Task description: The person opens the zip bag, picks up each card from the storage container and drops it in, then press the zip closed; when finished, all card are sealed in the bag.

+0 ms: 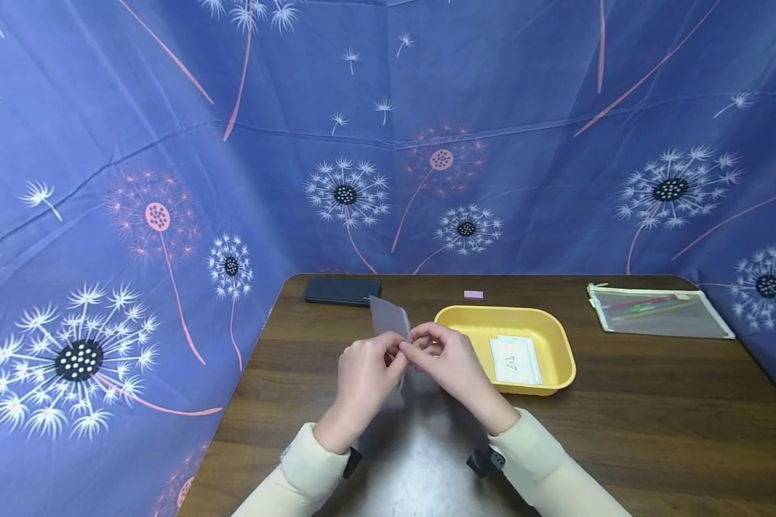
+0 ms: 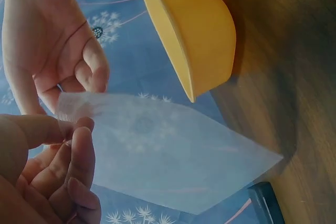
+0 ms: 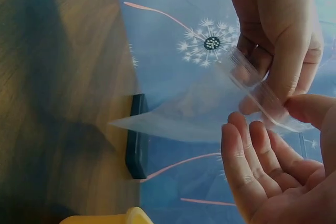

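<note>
A clear, thin plastic zip bag [image 1: 388, 317] is held up above the table between both hands, its body pointing away from the person. The left hand [image 1: 365, 370] pinches the edge of the bag between thumb and fingers. Close against it, the right hand [image 1: 453, 359] pinches the same edge, thumb and fingertips near the left thumb. A ridged zip strip runs along that edge in the right wrist view, where the bag [image 3: 189, 108] looks flat. In the left wrist view, nothing shows inside the see-through bag [image 2: 173, 156].
A yellow tray [image 1: 543, 323] stands right of the hands, with white cards [image 1: 516, 360] lying in it. Behind are a dark case [image 1: 343, 290] and a small pink eraser-like block [image 1: 473, 294]. A mesh pencil pouch [image 1: 659, 316] lies at the right; a patterned cloth [image 1: 388, 143] hangs behind.
</note>
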`<move>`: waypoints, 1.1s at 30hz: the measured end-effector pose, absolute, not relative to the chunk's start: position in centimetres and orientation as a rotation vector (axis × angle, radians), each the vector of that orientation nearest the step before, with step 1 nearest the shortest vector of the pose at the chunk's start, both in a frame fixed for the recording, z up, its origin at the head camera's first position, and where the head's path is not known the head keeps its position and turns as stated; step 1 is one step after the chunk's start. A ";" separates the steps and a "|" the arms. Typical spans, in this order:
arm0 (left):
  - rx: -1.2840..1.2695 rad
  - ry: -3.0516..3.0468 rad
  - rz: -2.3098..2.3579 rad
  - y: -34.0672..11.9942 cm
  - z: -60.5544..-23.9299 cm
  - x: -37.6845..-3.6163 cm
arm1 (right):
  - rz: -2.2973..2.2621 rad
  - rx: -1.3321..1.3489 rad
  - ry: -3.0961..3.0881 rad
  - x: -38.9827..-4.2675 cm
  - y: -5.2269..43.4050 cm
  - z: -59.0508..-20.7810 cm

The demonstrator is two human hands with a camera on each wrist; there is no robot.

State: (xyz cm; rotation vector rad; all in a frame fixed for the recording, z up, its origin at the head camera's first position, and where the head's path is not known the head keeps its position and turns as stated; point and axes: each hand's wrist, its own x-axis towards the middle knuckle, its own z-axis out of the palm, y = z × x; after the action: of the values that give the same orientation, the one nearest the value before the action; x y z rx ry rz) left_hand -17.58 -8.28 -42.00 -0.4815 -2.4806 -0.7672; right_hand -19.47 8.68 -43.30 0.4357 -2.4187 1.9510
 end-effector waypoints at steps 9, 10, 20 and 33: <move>-0.507 -2.476 -0.769 -8.5 -42.0 -17.7 | 1.796 0.521 -2.422 -19.8 9.2 -43.4; -0.510 -2.476 -0.765 -8.5 -42.0 -17.8 | 1.768 0.525 -2.425 -19.8 9.1 -43.3; -0.560 -2.457 -0.711 -8.7 -42.1 -18.0 | 1.560 0.571 -2.428 -19.6 8.9 -42.9; -0.554 -2.413 -0.729 -9.5 -42.1 -18.5 | 1.305 0.473 -2.469 -19.9 9.1 -43.3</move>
State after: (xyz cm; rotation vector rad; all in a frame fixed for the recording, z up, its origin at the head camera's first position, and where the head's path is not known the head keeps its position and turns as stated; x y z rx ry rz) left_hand -18.46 -9.52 -42.14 -0.5542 -2.4126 -0.7289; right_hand -19.92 9.10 -43.25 0.4725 -2.4688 1.3055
